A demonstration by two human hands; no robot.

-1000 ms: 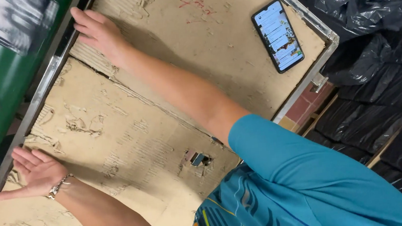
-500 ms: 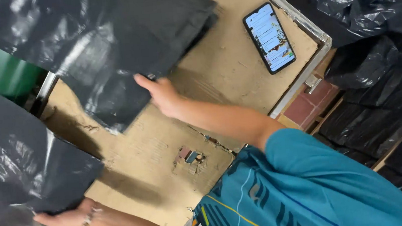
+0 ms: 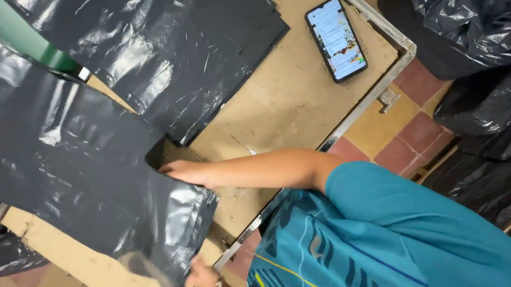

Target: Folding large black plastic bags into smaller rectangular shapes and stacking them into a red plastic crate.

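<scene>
Black plastic filled the frame as the right hand (image 3: pixel 187 170) lay flat at the open edge of a bag (image 3: pixel 79 171), fingers extended and slipped just under the raised lip rather than clenched around it. The left hand (image 3: pixel 202 278) sat low at the table's near edge, beneath the bag's hanging corner; whether it pinched the plastic could not be told, since the sheet hid its fingers. The bag was spread across the near-left part of the cardboard-topped table (image 3: pixel 288 97), overlapping its edge. A stack of more black bags (image 3: pixel 180 51) lay beyond it, just apart. A phone (image 3: pixel 336 38) rested face up near the table's far corner, well clear of the plastic. Handling this thin, slippery film well seemingly called for keeping both hands wide apart, holding the sheet taut, and avoiding snagging on the metal rim (image 3: pixel 380 89).
</scene>
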